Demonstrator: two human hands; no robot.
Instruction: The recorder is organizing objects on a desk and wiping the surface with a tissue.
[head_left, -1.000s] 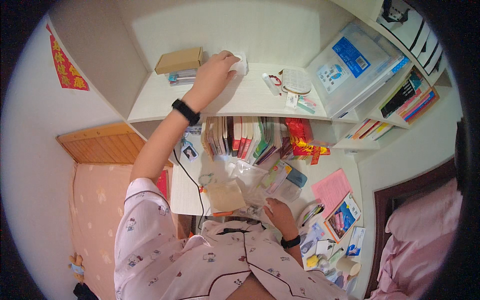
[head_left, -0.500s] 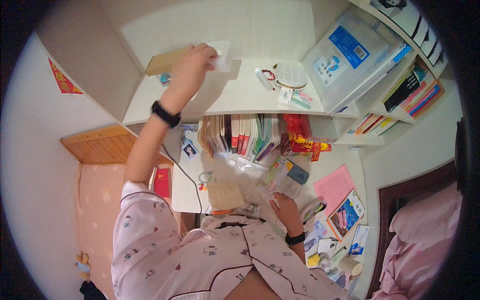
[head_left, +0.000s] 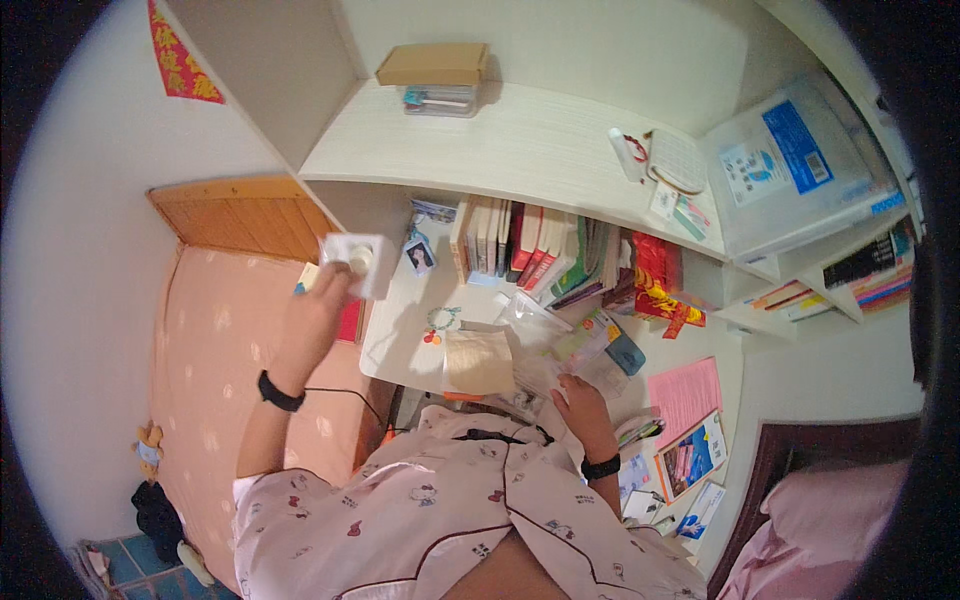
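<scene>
My left hand is raised at the desk's left edge, closed on a small white square tray with a round shape in its middle. Some motion blur softens the fingers. My right hand rests low over the desk, its fingers at a clear plastic bag; whether they grip it is hard to make out. Left of that bag lies a cream-coloured square cloth or paper. A beaded bracelet with red charms is just beyond it.
A brown cardboard box sits on a clear plastic case on the upper shelf. Books stand beneath that shelf. Right of my right hand are a pink sheet and a picture booklet. A bed lies to the left.
My left hand has come down and left from the upper shelf, carrying the white tray. The view has shifted. My right hand stays near the clear bag.
</scene>
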